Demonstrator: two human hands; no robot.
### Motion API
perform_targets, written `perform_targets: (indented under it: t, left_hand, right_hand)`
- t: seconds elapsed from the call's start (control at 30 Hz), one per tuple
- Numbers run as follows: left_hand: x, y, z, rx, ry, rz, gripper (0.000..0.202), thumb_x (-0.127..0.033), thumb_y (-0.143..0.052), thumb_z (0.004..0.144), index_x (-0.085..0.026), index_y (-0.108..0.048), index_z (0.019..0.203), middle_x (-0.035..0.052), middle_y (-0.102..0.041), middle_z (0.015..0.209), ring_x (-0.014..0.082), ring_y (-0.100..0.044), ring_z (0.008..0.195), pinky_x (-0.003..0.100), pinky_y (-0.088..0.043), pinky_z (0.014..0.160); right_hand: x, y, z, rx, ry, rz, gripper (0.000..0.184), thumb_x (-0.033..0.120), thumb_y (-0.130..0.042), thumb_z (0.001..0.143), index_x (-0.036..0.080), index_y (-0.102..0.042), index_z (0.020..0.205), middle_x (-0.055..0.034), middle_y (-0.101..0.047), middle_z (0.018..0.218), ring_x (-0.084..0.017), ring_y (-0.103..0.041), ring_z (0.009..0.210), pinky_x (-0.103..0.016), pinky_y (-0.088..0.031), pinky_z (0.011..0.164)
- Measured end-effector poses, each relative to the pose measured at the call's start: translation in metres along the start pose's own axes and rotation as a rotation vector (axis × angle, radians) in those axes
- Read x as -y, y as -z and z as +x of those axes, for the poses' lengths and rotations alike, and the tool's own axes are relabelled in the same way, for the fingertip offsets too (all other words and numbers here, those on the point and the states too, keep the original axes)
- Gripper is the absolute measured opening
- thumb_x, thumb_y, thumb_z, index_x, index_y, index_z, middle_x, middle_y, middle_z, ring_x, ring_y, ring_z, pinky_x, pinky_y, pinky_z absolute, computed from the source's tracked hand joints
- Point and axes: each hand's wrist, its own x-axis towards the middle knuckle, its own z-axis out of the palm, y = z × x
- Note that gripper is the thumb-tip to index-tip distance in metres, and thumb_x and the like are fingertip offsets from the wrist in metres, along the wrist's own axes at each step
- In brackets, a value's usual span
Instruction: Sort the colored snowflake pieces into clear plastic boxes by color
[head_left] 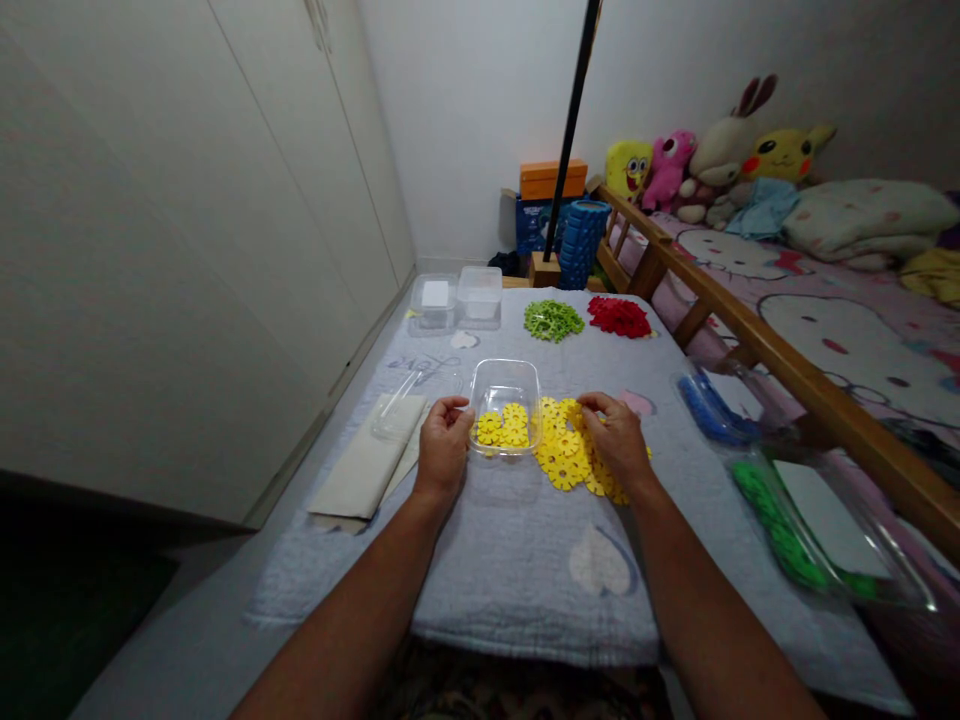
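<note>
A clear plastic container stands in the middle of the table with several yellow snowflake discs inside. My left hand is closed on its left rim, thumb and fingers at the wall. Just right of the container lies a loose pile of yellow snowflake discs, flat and notched around the edge. My right hand is over the pile's right side, fingers pinched at a yellow disc. Part of the pile is hidden under that hand.
Green pieces and red pieces lie in heaps at the back. Clear containers stand back left. A clear lid rests on folded cloth. Packed boxes of blue and green pieces line the right, beside a wooden bed rail.
</note>
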Motion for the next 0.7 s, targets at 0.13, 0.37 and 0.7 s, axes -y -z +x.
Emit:
perform_targets:
  t: [0.13, 0.37, 0.7]
  left_hand:
    - [0.0006, 0.0001, 0.0, 0.002, 0.002, -0.008, 0.028, -0.033, -0.069, 0.073, -0.017, -0.06, 0.094, -0.0075, -0.049, 0.062, 0.0074, -0.042, 0.049, 0.02, -0.032, 0.045]
    - [0.0017, 0.0002, 0.0006, 0.0, 0.006, -0.005, 0.028, -0.034, -0.069, 0.073, -0.017, -0.061, 0.095, -0.0074, -0.049, 0.063, 0.0072, -0.043, 0.048, 0.02, -0.032, 0.045]
    - [0.0021, 0.0, 0.0, 0.002, 0.004, -0.014, 0.028, -0.034, -0.07, 0.074, -0.018, -0.061, 0.094, -0.0075, -0.049, 0.062, 0.0075, -0.043, 0.049, 0.02, -0.032, 0.046]
  right_hand:
    - [0.0015, -0.0006, -0.0009, 0.017, -0.04, 0.059, 0.02, 0.034, -0.05, 0.082, 0.023, -0.066, 0.086, -0.0053, -0.073, 0.089, -0.024, -0.065, 0.089, -0.04, -0.047, 0.086]
    - [0.0036, 0.0006, -0.0004, 0.002, -0.086, 0.112, 0.018, 0.038, -0.05, 0.081, 0.023, -0.059, 0.082, -0.0018, -0.066, 0.074, -0.021, -0.062, 0.073, -0.033, -0.045, 0.071]
    - [0.0096, 0.0019, 0.0009, -0.11, -0.009, 0.25, 0.016, 0.037, -0.055, 0.08, 0.022, -0.06, 0.081, -0.0058, -0.066, 0.093, -0.023, -0.059, 0.095, -0.039, -0.045, 0.09]
